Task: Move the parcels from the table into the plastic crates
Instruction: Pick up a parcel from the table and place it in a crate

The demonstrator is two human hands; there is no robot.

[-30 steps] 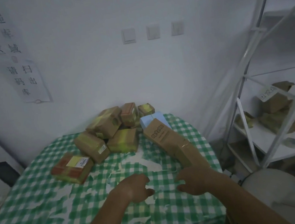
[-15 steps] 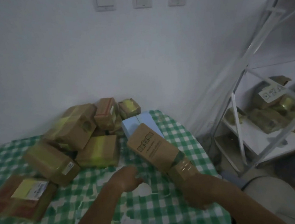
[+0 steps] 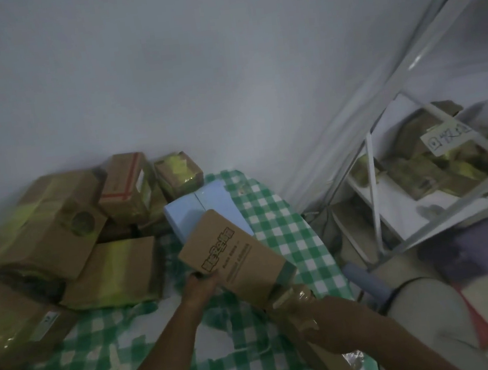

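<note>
Near the bench (image 3: 275,221) edge, the left hand (image 3: 201,284) gripped the long box (image 3: 239,259) at its far corner, while the right hand (image 3: 320,320) clasped its taped near end. Stiff cardboard, probably light; slick tape favoured holding both ends. A blue parcel (image 3: 205,208) lay under it, other parcels (image 3: 57,226) crowded left, shelving (image 3: 391,197) stood right; no crates showed.

The right hand (image 3: 320,314) is mostly hidden behind the long cardboard parcel (image 3: 239,256). Parcels on the shelf (image 3: 438,173) blur together; the left parcel (image 3: 5,325) is cut off.
</note>
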